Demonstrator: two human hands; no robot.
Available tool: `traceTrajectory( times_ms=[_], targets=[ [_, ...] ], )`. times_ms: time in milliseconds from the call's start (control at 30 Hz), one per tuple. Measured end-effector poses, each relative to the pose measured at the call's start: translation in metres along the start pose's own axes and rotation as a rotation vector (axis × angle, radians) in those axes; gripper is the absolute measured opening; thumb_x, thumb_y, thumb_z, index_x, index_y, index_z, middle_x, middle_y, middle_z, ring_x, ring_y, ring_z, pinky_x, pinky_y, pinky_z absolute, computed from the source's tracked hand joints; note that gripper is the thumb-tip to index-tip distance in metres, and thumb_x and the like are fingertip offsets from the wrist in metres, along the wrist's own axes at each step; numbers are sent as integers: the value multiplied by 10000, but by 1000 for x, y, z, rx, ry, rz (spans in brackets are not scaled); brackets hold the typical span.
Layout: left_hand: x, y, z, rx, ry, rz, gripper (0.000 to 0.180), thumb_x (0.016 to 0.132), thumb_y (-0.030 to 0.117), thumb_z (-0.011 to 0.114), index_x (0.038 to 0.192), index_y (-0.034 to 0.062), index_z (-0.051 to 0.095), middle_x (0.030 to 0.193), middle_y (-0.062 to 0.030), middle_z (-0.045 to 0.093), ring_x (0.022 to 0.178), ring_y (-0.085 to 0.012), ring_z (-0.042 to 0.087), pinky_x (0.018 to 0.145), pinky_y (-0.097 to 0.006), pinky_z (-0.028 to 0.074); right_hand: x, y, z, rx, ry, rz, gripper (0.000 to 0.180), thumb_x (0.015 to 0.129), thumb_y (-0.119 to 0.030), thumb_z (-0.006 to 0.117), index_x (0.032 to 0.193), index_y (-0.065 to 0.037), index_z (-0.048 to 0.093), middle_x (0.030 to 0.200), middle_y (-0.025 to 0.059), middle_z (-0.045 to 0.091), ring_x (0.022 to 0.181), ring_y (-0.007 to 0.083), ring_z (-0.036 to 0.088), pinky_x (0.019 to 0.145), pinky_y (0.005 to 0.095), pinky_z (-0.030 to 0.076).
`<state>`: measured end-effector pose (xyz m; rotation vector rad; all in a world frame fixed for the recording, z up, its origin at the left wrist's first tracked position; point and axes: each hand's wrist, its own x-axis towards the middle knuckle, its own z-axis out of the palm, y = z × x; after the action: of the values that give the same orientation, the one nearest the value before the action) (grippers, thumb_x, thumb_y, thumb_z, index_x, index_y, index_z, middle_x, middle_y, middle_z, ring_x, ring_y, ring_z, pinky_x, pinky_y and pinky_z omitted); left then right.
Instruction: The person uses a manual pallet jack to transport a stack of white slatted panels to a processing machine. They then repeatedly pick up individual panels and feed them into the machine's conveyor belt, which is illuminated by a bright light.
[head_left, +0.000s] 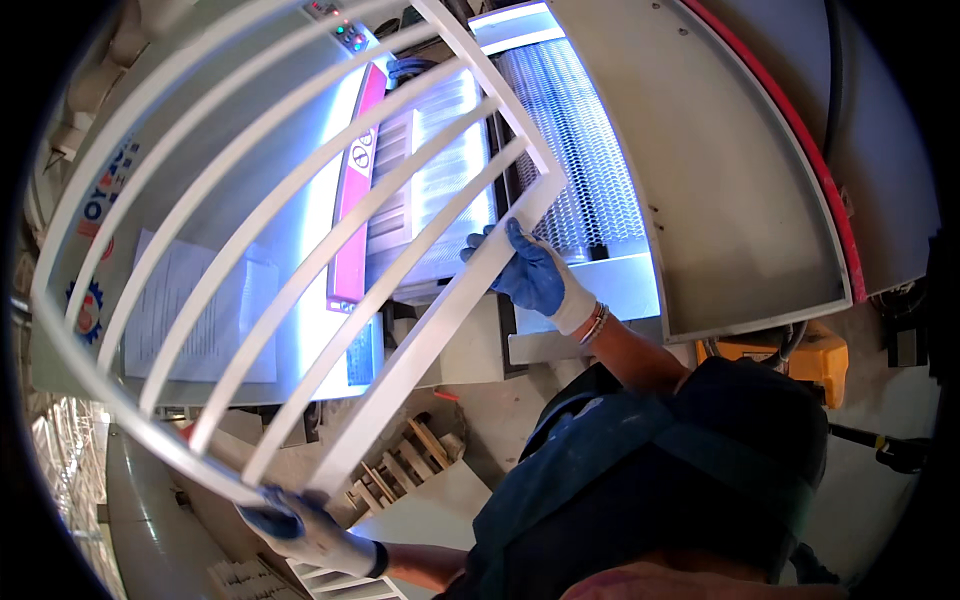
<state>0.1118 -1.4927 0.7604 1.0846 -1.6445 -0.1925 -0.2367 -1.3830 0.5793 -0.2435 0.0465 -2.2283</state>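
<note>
Machine: a large machine (205, 215) fills the upper part of the room, its pale grey panel spreading to the left
Panel: paper sheets (250, 300) near its lower edge, small lit buttons (351, 38) at its top right corner
Strip: a pink strip (345, 283) down the panel's right edge
Light: blue-white glow (315, 310), brightest along that edge and over the metal mesh (575, 130)
Right: a broad grey cover (760, 180) with a red rim (848, 250) on its outer edge; a dark hose (832, 80) beyond
Below its lower edge: a yellow-orange casing (822, 365)
Floor: pale grey floor (880, 440), wood pieces (415, 460) near the machine's lower edge
</note>
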Motion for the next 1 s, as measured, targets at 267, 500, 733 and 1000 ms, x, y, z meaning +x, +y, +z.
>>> traceTrajectory(
  times_ms=[267, 500, 733, 1000],
  targets=[
    [86, 51, 167, 88, -597, 118, 410, 882, 118, 680, 1243, -43, 572, 1032, -121, 669, 863, -180, 621, 785, -315, 513, 11, -46, -97, 213, 63, -50, 497, 1021, -347, 506, 1283, 74, 482, 1212, 220, 606, 991, 242, 665, 764, 271, 606],
    [82, 14, 314, 209, -602, 350, 571, 873, 394, 670, 1267, -10, 582, 1144, -271, 648, 1084, -409, 624, 929, -444, 485, 7, -81, -109, -116, 416, -410, 381, 961, -284, 629, 1189, 1, 521, 1211, 199, 591, 1119, 299, 616, 915, 404, 571],
    [61, -14, 445, 21, -992, 102, 323, 896, 341, 609, 913, 20, 641, 825, -192, 693, 824, -380, 688, 765, -479, 520, 32, -117, -178, -310, 543, -510, 397, 991, -316, 570, 1248, -14, 546, 1141, 141, 637, 1028, 255, 644, 906, 397, 558],
    [33, -57, 547, 17, -999, 202, 381, 895, 378, 602, 1013, 20, 653, 966, -257, 682, 945, -423, 657, 816, -484, 518, 64, -145, -251, -405, 512, -533, 421, 986, -368, 568, 1263, -52, 539, 1196, 148, 636, 1084, 271, 635, 956, 449, 535]
  ],
)
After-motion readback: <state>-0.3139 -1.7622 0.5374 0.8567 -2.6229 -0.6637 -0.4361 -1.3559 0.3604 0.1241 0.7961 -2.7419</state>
